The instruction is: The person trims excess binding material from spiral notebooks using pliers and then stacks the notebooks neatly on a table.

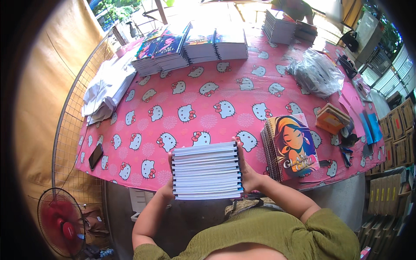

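Both hands clasp a thick stack of notebooks from its two ends. The left hand presses against the left end, mostly hidden behind the stack, with only a thumb edge and the wrist showing. The right hand wraps the right end, fingers curled up along the spines and thumb side underneath. The stack is held level over the near edge of the table, page edges facing up toward the camera, dark bindings showing at each end.

Just to the right of the held stack lies a second pile of spiral notebooks on the table, its top cover showing a drawn figure with orange hair on a purple ground. Further right sit a small orange box, some dark clips and blue and pink paper sheets. Far right, a crumpled clear plastic bag rests on the cloth.

The table wears a pink cloth printed with white cat heads. Along its far side stand several more stacks of notebooks, and another stack sits at the far right, with a second person in a green top behind it. On the left edge lies a heap of white sheets, and near the left corner a dark phone. Below the table on the left stands a red fan.
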A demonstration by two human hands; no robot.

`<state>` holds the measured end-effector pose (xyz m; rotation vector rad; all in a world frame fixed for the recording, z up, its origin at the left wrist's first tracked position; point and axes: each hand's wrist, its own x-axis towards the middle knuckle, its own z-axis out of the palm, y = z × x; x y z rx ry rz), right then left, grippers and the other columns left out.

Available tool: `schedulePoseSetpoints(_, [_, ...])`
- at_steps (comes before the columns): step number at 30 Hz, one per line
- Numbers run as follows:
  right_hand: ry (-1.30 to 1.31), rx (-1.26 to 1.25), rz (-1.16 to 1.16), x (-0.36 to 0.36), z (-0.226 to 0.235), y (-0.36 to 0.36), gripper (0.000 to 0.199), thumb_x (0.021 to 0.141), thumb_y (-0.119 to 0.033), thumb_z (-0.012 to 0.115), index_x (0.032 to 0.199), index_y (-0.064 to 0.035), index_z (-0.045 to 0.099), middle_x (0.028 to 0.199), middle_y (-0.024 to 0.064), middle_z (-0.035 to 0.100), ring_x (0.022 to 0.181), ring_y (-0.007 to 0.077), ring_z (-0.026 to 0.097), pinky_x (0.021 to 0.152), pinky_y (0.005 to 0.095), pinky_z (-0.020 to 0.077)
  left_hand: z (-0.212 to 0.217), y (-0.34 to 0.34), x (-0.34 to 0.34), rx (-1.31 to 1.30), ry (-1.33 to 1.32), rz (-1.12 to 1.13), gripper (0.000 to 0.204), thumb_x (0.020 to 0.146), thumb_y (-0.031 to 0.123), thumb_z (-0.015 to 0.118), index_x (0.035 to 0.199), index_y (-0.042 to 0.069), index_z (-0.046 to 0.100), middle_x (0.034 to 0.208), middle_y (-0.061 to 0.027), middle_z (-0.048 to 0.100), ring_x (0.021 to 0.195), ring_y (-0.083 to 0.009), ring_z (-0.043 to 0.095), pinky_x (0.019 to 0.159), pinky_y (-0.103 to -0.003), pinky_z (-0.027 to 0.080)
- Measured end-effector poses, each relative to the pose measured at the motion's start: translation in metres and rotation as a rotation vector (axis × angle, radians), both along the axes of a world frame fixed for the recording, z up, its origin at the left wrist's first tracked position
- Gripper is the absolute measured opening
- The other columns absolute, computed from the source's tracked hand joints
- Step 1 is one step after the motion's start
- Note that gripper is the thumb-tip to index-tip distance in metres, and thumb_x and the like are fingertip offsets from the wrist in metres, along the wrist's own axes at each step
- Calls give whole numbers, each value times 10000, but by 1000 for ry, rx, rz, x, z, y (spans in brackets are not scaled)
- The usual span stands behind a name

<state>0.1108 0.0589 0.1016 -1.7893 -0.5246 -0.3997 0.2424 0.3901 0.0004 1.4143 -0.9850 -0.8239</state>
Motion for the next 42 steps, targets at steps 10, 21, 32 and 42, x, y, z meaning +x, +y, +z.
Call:
schedulePoseSetpoints(10, [224, -158, -12, -20, 23, -6, 1508, 526, -495, 876, 1425, -40, -247, 1507, 277, -161, 1425, 390, -54, 1134, 501, 74, -34, 8, 13, -54, 258, -49, 942, 692, 159, 803, 1412, 30, 208, 1413, -125, 320, 1253, -218, 389, 1044, -393, 336])
schedulePoseSetpoints(21, [-26, -1173, -122, 43, 164, 33, 1249, 685, -901, 266, 1453, 69, 99, 1531, 252, 57, 1433, 364, 24, 1115, 545, -20, 17, -41, -2, -81, 673, 17, 796, 814, 143, 706, 1450, 50, 236, 1455, -129, 344, 1283, -228, 421, 1060, -414, 369])
schedulePoseSetpoints(32, [144, -1070, -121, 52, 129, 41, 1149, 699, -831, 436, 1485, -54, 122, 1536, 184, 139, 1433, 329, 97, 1125, 564, 59, 71, -71, -4, -108, 443, 1, 1391, 602, 193, 879, 1400, 79, -255, 1523, -195, 85, 1378, -286, 246, 1101, -424, 280])
schedulePoseSetpoints(42, [356, 251, -102, -66, 23, 0, 1363, 618, -698, 708, 1460, -86, -171, 1531, 242, -14, 1432, 338, 19, 1129, 500, 100, 20, -37, 0, -38, 295, 26, 1454, 570, 243, 899, 1397, 40, -280, 1517, -193, 93, 1381, -273, 222, 1114, -409, 226])
